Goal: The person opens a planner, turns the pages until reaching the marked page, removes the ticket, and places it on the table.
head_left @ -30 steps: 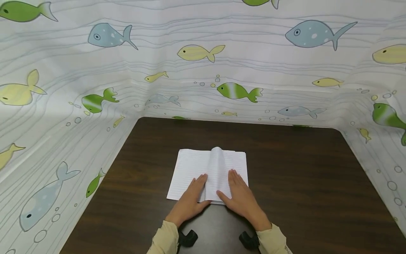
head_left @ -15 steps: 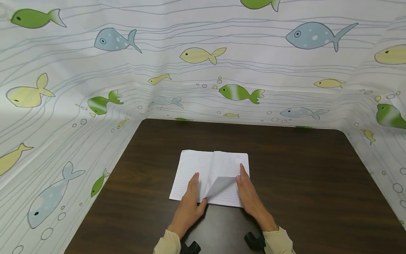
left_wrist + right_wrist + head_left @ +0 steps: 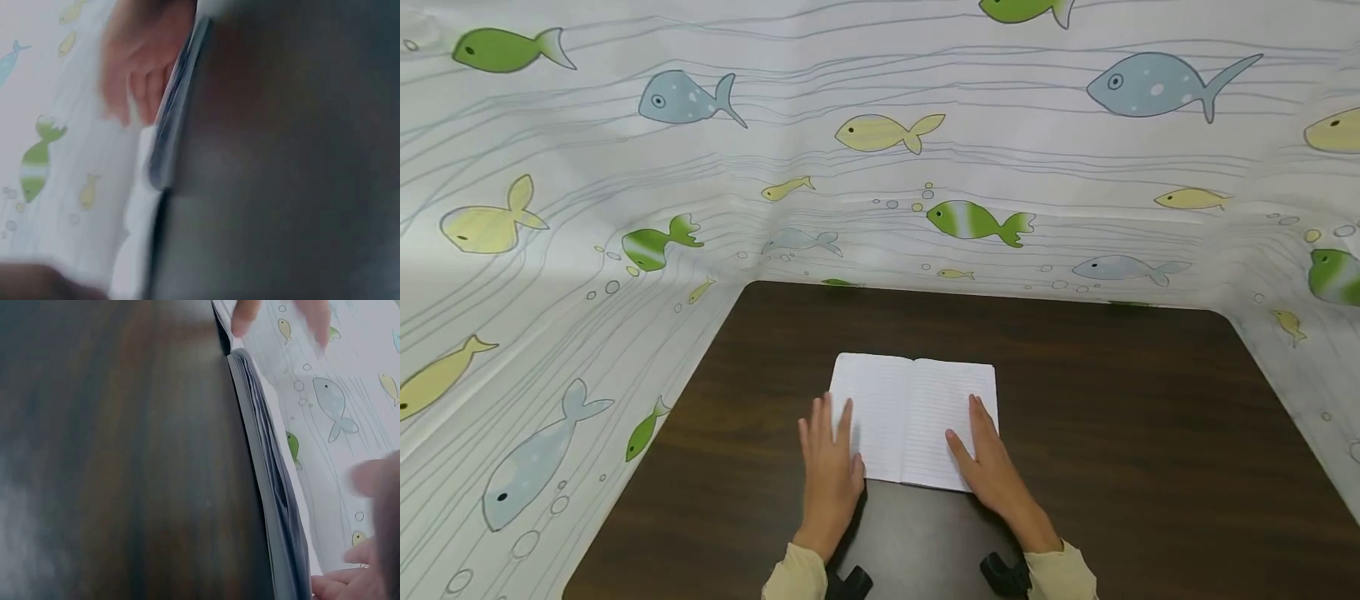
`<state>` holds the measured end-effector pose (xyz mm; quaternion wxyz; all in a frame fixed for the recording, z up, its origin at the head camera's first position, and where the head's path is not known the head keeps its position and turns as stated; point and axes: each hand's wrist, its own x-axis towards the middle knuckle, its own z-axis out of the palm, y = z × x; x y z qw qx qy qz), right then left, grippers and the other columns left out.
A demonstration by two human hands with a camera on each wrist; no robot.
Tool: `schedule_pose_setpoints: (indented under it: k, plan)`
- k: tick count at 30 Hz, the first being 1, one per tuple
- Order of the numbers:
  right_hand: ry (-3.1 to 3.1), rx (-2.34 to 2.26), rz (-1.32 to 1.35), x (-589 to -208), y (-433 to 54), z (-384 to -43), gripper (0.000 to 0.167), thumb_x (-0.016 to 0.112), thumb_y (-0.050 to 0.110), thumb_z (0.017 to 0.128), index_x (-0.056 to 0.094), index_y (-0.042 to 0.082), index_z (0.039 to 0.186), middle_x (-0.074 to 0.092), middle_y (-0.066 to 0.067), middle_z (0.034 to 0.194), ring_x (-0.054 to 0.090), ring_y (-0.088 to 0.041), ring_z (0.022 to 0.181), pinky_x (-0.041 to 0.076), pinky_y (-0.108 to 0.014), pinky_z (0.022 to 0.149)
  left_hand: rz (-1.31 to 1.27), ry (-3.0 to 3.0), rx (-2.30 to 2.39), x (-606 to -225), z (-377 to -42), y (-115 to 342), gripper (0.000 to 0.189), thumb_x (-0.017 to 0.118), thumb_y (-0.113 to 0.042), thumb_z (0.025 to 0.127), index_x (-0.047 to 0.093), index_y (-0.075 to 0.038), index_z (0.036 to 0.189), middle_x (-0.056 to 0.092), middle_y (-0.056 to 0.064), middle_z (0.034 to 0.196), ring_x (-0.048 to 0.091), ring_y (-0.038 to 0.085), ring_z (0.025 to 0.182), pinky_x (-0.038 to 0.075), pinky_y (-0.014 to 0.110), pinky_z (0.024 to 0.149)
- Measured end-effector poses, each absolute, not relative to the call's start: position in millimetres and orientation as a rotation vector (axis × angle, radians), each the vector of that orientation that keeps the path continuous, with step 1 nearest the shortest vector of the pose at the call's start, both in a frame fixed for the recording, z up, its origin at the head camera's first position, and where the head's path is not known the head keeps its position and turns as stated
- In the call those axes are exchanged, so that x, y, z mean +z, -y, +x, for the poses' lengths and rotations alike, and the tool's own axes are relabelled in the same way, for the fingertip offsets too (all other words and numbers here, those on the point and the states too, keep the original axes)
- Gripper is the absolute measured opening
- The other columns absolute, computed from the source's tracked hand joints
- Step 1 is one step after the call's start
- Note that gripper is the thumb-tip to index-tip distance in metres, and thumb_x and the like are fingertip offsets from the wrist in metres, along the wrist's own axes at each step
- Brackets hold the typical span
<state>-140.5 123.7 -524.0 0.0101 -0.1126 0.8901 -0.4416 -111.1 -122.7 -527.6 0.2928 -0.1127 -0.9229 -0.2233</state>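
A notebook with white, lined pages (image 3: 880,417) lies open flat on the dark wooden table. My left hand (image 3: 831,475) is at the left page's outer edge, fingers straight and spread. On the right page rests my right hand (image 3: 996,471), fingers extended and thumb held apart, near its lower right corner. The right wrist view shows the notebook's stacked page edges (image 3: 269,450) from the side, with part of the right hand (image 3: 369,569) at lower right. The left wrist view is blurred; the right hand (image 3: 147,69) shows above the notebook's edge there.
The dark brown table (image 3: 1112,433) surrounds the notebook. A white sheet printed with fish (image 3: 880,217) stands behind and along both sides of it. Black wrist-worn devices (image 3: 1003,575) sit under the cream sleeves (image 3: 1060,575).
A loose page that stood lifted at the middle has been turned, and both pages now lie flat. The left hand has moved left to the outer edge; the right hand has shifted slightly right.
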Motion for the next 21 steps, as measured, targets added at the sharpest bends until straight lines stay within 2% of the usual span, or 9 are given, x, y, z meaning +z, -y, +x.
schedule_pose_setpoints:
  k: [2, 4, 7, 9, 12, 21]
  plan:
    - [-2.847, -1.275, -0.391, -524.7, -125.3, -138.7, 0.079, 0.057, 0.034, 0.106, 0.018, -0.006, 0.162, 0.017, -0.027, 0.169, 0.018, -0.044, 0.155, 0.021, -0.064, 0.122, -0.486, 2.522, -0.619, -525.5, -114.9, 118.1, 0.069, 0.081, 0.002, 0.082, 0.053, 0.003, 0.145, 0.041, 0.028, 0.158, 0.036, 0.044, 0.148, 0.031, 0.065, 0.117]
    - [-2.912, -1.173, -0.451, -525.5, -127.0, -137.6, 0.078, 0.062, 0.03, 0.103, 0.024, -0.009, 0.16, 0.022, -0.029, 0.166, 0.022, -0.046, 0.154, 0.023, -0.063, 0.122, -0.675, 2.631, -0.666, -524.8, -117.8, 111.3, 0.055, 0.071, -0.011, 0.097, 0.053, 0.002, 0.147, 0.042, 0.022, 0.159, 0.037, 0.036, 0.15, 0.032, 0.06, 0.119]
    - [-3.003, -1.023, -0.506, -525.5, -128.0, -135.6, 0.077, 0.066, 0.03, 0.1, 0.032, -0.01, 0.156, 0.032, -0.03, 0.162, 0.028, -0.047, 0.151, 0.017, -0.067, 0.121, -0.806, 2.826, -0.623, -527.5, -118.4, 102.4, 0.058, 0.051, -0.035, 0.11, 0.042, -0.003, 0.157, 0.036, 0.013, 0.165, 0.03, 0.028, 0.154, 0.024, 0.055, 0.124]
    - [-3.057, -0.951, -0.515, -525.1, -128.2, -134.6, 0.076, 0.066, 0.032, 0.099, 0.037, -0.01, 0.155, 0.037, -0.03, 0.159, 0.03, -0.046, 0.151, 0.013, -0.071, 0.12, -0.82, 2.909, -0.551, -530.0, -117.5, 100.1, 0.061, 0.045, -0.042, 0.11, 0.038, -0.007, 0.16, 0.032, 0.009, 0.167, 0.028, 0.024, 0.155, 0.021, 0.053, 0.126]
    - [-3.124, -0.869, -0.511, -524.3, -130.4, -135.4, 0.076, 0.068, 0.036, 0.097, 0.041, -0.008, 0.154, 0.043, -0.03, 0.156, 0.036, -0.046, 0.148, 0.011, -0.075, 0.118, -0.796, 2.94, -0.478, -531.6, -116.4, 101.5, 0.063, 0.044, -0.044, 0.11, 0.035, -0.009, 0.162, 0.032, 0.006, 0.168, 0.028, 0.023, 0.155, 0.02, 0.052, 0.126]
    - [-3.196, -0.742, -0.554, -524.3, -137.2, -136.9, 0.074, 0.071, 0.038, 0.094, 0.049, -0.007, 0.149, 0.05, -0.029, 0.15, 0.048, -0.043, 0.141, 0.016, -0.072, 0.119, -0.798, 2.896, -0.493, -533.8, -116.2, 103.3, 0.064, 0.046, -0.044, 0.109, 0.037, -0.008, 0.161, 0.035, 0.007, 0.166, 0.03, 0.023, 0.154, 0.021, 0.052, 0.126]
